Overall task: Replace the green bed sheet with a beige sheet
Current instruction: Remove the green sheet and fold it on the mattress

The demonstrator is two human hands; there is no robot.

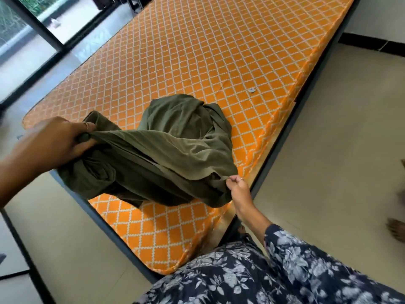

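Green sheet point(175, 150) bunched at the mattress point(197, 51) near corner, left hand point(57, 141) gripping one end, right hand point(237, 187) pinching its edge, bare floor point(328, 150) alongside

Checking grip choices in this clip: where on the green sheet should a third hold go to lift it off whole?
Probably the bunched heap of the green sheet, taken from above. The left hand grips one gathered end, the right hand pinches an edge; only that heap rests on the mattress.
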